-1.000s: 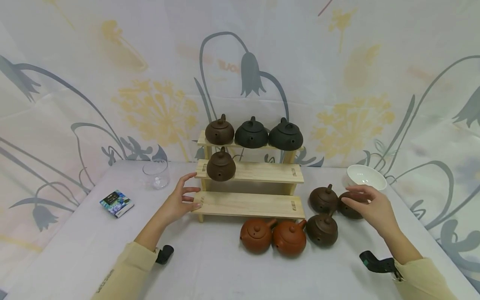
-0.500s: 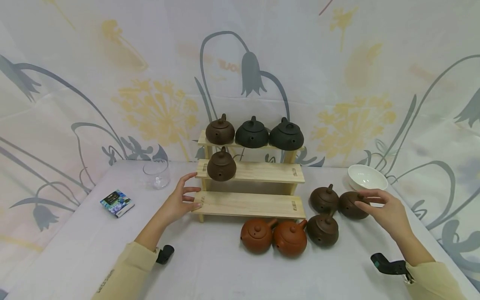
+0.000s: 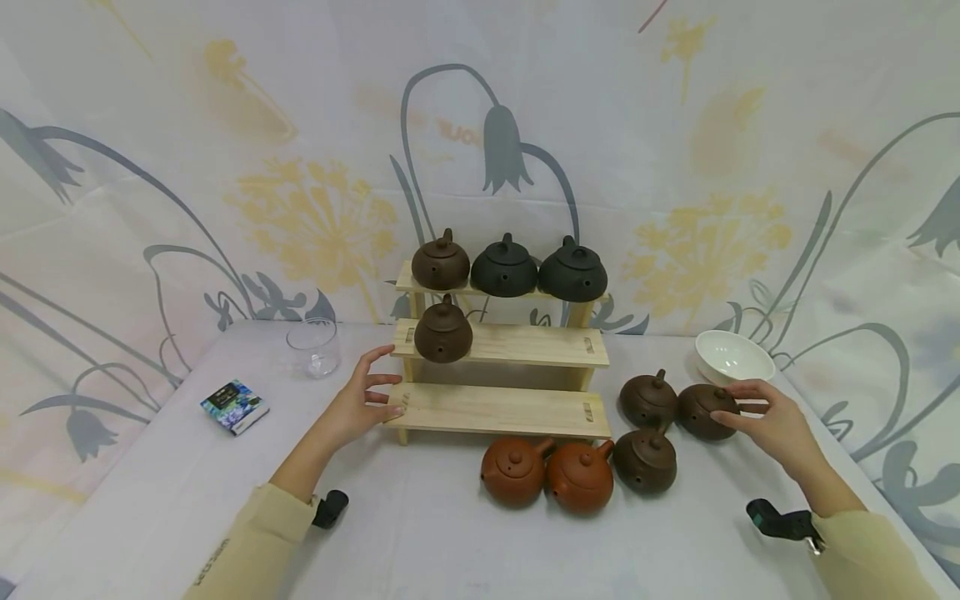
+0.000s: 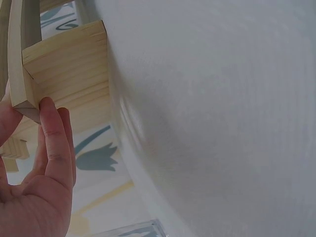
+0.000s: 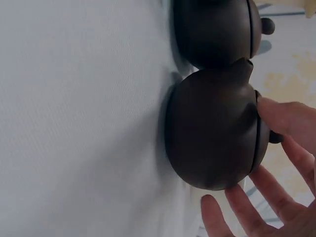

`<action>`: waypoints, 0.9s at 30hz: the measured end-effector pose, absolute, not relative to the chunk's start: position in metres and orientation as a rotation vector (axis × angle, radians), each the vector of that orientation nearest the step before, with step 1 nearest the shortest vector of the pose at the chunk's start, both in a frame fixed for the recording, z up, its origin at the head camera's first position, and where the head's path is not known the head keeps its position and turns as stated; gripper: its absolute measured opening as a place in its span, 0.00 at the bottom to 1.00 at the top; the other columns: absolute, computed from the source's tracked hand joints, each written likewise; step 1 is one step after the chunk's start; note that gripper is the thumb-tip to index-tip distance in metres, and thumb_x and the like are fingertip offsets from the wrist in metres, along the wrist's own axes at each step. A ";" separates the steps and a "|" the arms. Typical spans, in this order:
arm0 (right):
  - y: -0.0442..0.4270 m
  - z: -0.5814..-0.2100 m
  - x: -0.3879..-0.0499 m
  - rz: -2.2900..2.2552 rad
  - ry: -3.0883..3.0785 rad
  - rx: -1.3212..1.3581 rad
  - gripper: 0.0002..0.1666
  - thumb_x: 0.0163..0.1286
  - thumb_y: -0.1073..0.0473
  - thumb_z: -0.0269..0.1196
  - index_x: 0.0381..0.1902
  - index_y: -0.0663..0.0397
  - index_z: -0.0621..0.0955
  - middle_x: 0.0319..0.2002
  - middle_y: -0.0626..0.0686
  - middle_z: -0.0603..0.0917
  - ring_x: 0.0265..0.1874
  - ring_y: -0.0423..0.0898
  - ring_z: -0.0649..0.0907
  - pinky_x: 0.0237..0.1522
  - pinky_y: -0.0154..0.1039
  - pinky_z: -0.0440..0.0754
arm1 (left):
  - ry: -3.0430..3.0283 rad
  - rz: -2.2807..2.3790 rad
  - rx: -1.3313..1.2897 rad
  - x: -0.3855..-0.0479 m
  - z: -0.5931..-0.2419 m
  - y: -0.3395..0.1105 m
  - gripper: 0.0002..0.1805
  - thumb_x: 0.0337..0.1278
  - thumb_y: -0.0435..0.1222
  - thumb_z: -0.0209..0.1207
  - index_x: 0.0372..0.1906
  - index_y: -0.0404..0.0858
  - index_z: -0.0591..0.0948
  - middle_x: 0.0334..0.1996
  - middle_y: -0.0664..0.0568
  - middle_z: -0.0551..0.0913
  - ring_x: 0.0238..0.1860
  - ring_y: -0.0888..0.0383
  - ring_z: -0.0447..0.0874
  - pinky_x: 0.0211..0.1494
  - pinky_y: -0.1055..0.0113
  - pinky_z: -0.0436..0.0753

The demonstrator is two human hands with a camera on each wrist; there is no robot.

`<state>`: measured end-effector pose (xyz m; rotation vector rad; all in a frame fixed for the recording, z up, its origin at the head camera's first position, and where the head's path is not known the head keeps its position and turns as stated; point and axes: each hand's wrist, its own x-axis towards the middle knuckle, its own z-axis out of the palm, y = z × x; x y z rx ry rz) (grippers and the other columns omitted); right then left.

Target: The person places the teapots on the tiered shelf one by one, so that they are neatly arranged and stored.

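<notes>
My left hand [image 3: 354, 408] grips the left end of the lowest board of a three-step wooden shelf [image 3: 495, 408]. In the left wrist view, its thumb and fingers [image 4: 55, 153] lie on either side of the board end [image 4: 23, 96]. At the right, my right hand [image 3: 783, 425] holds a dark brown teapot [image 3: 697, 414] standing on the table. The right wrist view puts the thumb near the lid of that teapot [image 5: 212, 131], with the fingers round the far side. Two more dark brown teapots [image 3: 647, 400] stand close by, left of it.
Two reddish-brown teapots [image 3: 513, 472] stand before the shelf. Its top step bears one brown and two black teapots [image 3: 504, 268]; the middle step has a brown teapot [image 3: 442, 333]. Around are a white bowl [image 3: 733, 357], a clear glass [image 3: 313, 346] and a small book [image 3: 234, 407].
My right hand has moved right, from over the rightmost brown teapot to its right side, and has its fingers about it. The left hand stays on the shelf.
</notes>
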<state>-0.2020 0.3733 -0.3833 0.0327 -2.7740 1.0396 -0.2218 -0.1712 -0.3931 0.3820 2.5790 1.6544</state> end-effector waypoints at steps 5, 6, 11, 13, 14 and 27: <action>0.375 -0.384 -0.209 1.086 -2.863 0.067 0.36 0.58 0.55 0.68 0.57 0.72 0.68 0.54 0.74 0.69 0.49 0.71 0.73 0.31 0.34 0.76 | 2.587 1.639 0.364 -0.222 -0.395 -0.172 0.47 0.49 0.24 0.64 0.69 0.48 0.51 0.55 0.32 0.72 0.45 0.40 0.76 0.40 0.58 0.79; 0.376 -0.383 -0.210 1.102 -2.879 0.068 0.37 0.58 0.55 0.68 0.57 0.73 0.67 0.55 0.74 0.68 0.49 0.70 0.73 0.31 0.34 0.77 | 2.587 1.638 0.358 -0.223 -0.395 -0.172 0.47 0.49 0.24 0.64 0.69 0.48 0.51 0.56 0.32 0.72 0.45 0.40 0.76 0.40 0.58 0.79; 0.376 -0.383 -0.216 1.224 -2.891 0.121 0.38 0.58 0.58 0.68 0.59 0.75 0.65 0.55 0.73 0.65 0.47 0.66 0.75 0.31 0.36 0.79 | 2.587 1.635 0.349 -0.223 -0.395 -0.172 0.47 0.49 0.24 0.64 0.69 0.49 0.51 0.56 0.33 0.72 0.45 0.40 0.76 0.40 0.58 0.79; 0.376 -0.383 -0.218 1.241 -2.880 0.165 0.37 0.58 0.59 0.68 0.58 0.74 0.66 0.56 0.72 0.65 0.49 0.65 0.73 0.32 0.36 0.79 | 2.584 1.633 0.352 -0.223 -0.396 -0.172 0.47 0.49 0.24 0.64 0.70 0.48 0.50 0.56 0.32 0.72 0.45 0.40 0.76 0.41 0.57 0.79; 0.376 -0.383 -0.219 1.240 -2.880 0.177 0.37 0.57 0.59 0.68 0.58 0.74 0.67 0.56 0.72 0.65 0.49 0.66 0.73 0.32 0.35 0.79 | 2.582 1.636 0.348 -0.223 -0.396 -0.172 0.47 0.49 0.24 0.64 0.70 0.49 0.50 0.56 0.33 0.72 0.45 0.40 0.76 0.41 0.57 0.79; 0.379 -0.385 -0.217 1.182 -2.872 0.135 0.37 0.55 0.54 0.71 0.56 0.71 0.71 0.56 0.70 0.69 0.47 0.66 0.74 0.30 0.38 0.80 | 2.586 1.623 0.346 -0.224 -0.396 -0.172 0.47 0.49 0.24 0.64 0.69 0.50 0.51 0.56 0.33 0.72 0.46 0.40 0.76 0.42 0.57 0.79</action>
